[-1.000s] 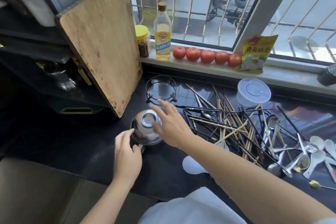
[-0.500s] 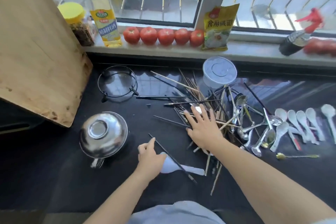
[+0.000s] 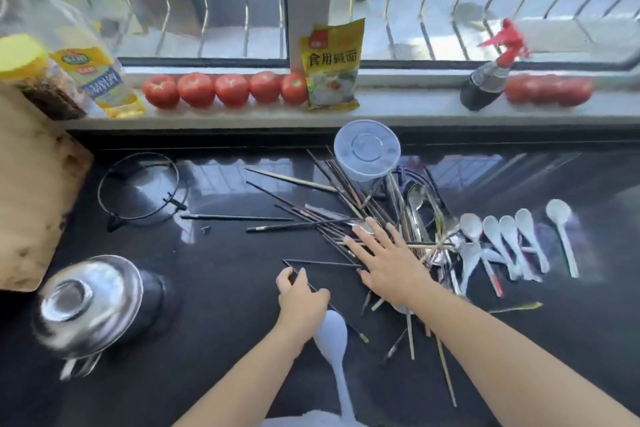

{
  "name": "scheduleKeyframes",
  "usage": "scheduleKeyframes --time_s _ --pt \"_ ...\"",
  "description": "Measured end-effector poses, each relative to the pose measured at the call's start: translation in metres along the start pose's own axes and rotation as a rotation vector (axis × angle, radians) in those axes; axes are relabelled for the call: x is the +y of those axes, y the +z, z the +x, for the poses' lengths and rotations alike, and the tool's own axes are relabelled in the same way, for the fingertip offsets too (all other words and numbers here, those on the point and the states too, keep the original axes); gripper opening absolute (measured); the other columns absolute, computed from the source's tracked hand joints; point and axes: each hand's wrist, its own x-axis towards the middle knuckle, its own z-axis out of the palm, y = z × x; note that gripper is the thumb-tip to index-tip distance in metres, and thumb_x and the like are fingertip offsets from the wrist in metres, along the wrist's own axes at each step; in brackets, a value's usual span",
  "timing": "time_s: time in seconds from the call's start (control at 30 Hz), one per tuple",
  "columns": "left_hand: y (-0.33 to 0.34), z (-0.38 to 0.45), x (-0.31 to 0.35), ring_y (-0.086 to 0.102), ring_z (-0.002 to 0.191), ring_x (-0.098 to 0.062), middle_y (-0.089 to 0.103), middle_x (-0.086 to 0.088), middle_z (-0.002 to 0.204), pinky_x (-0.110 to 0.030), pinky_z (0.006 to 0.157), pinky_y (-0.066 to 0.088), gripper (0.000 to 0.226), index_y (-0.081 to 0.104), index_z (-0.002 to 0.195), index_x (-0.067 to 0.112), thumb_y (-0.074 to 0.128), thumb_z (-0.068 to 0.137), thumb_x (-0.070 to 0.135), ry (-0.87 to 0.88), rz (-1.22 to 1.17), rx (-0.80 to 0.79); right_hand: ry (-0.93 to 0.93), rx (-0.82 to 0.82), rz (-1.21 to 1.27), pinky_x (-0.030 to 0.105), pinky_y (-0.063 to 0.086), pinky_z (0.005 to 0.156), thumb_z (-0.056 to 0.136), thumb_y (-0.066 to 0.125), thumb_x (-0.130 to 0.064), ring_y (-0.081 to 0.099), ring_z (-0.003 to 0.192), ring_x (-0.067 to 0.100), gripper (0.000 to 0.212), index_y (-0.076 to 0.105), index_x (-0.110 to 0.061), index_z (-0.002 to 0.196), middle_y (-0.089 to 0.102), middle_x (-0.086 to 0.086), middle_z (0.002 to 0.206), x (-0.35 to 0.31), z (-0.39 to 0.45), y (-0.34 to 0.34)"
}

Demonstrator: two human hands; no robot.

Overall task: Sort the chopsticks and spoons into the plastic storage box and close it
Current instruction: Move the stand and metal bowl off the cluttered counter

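A loose pile of dark and bamboo chopsticks (image 3: 311, 218) lies across the middle of the black counter (image 3: 225, 288). My right hand (image 3: 388, 263) rests flat on the pile with its fingers spread. To its left, my left hand (image 3: 301, 295) pinches a single dark chopstick (image 3: 346, 317) that lies on the counter. Several white plastic spoons (image 3: 509, 236) lie in a row at the right, and metal spoons (image 3: 415, 204) are mixed into the pile. A round clear plastic container (image 3: 367, 149) stands upside down behind the pile. A white rice paddle (image 3: 332, 336) lies near the front edge.
An upturned steel bowl (image 3: 86, 302) sits at the front left, a wire ring stand (image 3: 138, 191) behind it, and a wooden cutting board (image 3: 31, 191) leans at the far left. The windowsill holds tomatoes (image 3: 225, 88), an oil bottle (image 3: 93, 69), a yellow packet (image 3: 332, 66) and a spray bottle (image 3: 491, 76).
Both hands left the steel bowl and moved right to the chopstick pile. My right hand settled flat on it and my left hand took hold of one dark chopstick. The view shifted right.
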Motion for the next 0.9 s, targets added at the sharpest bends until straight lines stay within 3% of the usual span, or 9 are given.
scheduleKeyframes --time_s 0.2,0.3,0.37,0.5,0.57,0.63,0.77,0.83,0.9 --pt "0.026 0.003 0.043 0.054 0.097 -0.009 0.021 0.003 0.154 -0.025 0.089 0.039 0.059 0.036 0.155 0.016 0.054 0.099 0.019 0.049 0.110 -0.015 -0.126 0.050 -0.015 0.056 0.019 0.117 0.091 0.056 -0.050 0.024 0.151 0.037 0.070 0.040 -0.023 0.154 0.039 0.008 0.159 0.059 -0.016 0.013" --pt "-0.006 0.025 0.060 0.052 0.123 -0.022 0.034 -0.002 0.149 -0.036 0.108 0.042 0.053 0.045 0.148 0.017 0.055 0.097 0.023 0.266 0.357 0.173 -0.169 0.106 0.040 0.056 0.014 0.117 0.093 0.046 -0.059 0.027 0.150 0.036 0.067 0.047 -0.024 0.149 0.043 0.007 0.156 0.069 -0.019 0.010" --pt "-0.036 0.050 0.073 0.030 0.146 -0.027 0.025 -0.006 0.160 -0.041 0.118 0.033 0.066 0.034 0.156 0.019 0.059 0.096 0.032 0.386 0.633 0.235 -0.151 0.218 0.173 0.053 0.015 0.118 0.095 0.043 -0.060 0.033 0.147 0.035 0.062 0.054 -0.022 0.143 0.046 0.006 0.153 0.070 -0.011 -0.001" --pt "-0.100 0.099 0.086 -0.017 0.156 -0.035 -0.024 -0.004 0.168 -0.063 0.120 0.015 0.123 -0.019 0.158 0.042 0.073 0.079 0.065 0.156 1.167 0.058 0.255 0.523 0.606 0.043 0.041 0.102 0.095 0.058 -0.031 0.053 0.114 0.029 0.033 0.064 -0.011 0.120 0.056 0.009 0.125 0.083 0.033 -0.047" --pt "-0.121 0.109 0.076 -0.024 0.154 -0.038 -0.033 -0.004 0.165 -0.069 0.118 0.017 0.135 -0.029 0.153 0.045 0.077 0.073 0.069 -0.018 1.159 0.008 0.623 0.441 0.881 0.040 0.041 0.095 0.098 0.055 -0.030 0.053 0.113 0.032 0.040 0.056 -0.010 0.132 0.049 0.012 0.131 0.097 0.060 -0.072" --pt "-0.127 0.107 0.059 -0.022 0.153 -0.040 -0.033 -0.003 0.165 -0.067 0.118 0.023 0.130 -0.030 0.153 0.045 0.072 0.077 0.072 -0.090 1.124 -0.002 0.882 0.293 1.104 0.038 0.040 0.088 0.099 0.052 -0.037 0.053 0.114 0.034 0.047 0.046 -0.014 0.139 0.043 0.011 0.135 0.112 0.086 -0.082" --pt "-0.107 0.087 0.037 0.006 0.151 -0.043 -0.007 -0.011 0.167 -0.055 0.113 0.035 0.093 -0.017 0.159 0.041 0.048 0.096 0.066 -0.052 1.129 0.112 1.139 0.371 1.411 0.043 0.054 0.087 0.095 0.058 -0.025 0.062 0.101 0.031 0.043 0.043 -0.013 0.133 0.053 0.009 0.121 0.131 0.119 -0.081" --pt "-0.083 0.077 0.037 0.028 0.139 -0.039 0.014 -0.016 0.159 -0.048 0.109 0.037 0.080 -0.007 0.163 0.034 0.041 0.103 0.057 -0.045 1.115 0.203 1.155 0.352 1.499 0.039 0.060 0.079 0.094 0.063 -0.011 0.069 0.087 0.026 0.034 0.057 -0.007 0.127 0.064 0.009 0.114 0.134 0.121 -0.079" --pt "-0.050 0.069 0.040 0.039 0.127 -0.035 0.024 -0.017 0.151 -0.041 0.104 0.041 0.076 -0.004 0.164 0.024 0.041 0.106 0.044 -0.013 1.092 0.252 1.133 0.387 1.527 0.034 0.062 0.069 0.095 0.059 -0.003 0.073 0.074 0.022 0.014 0.070 -0.009 0.101 0.073 0.013 0.098 0.131 0.112 -0.083"
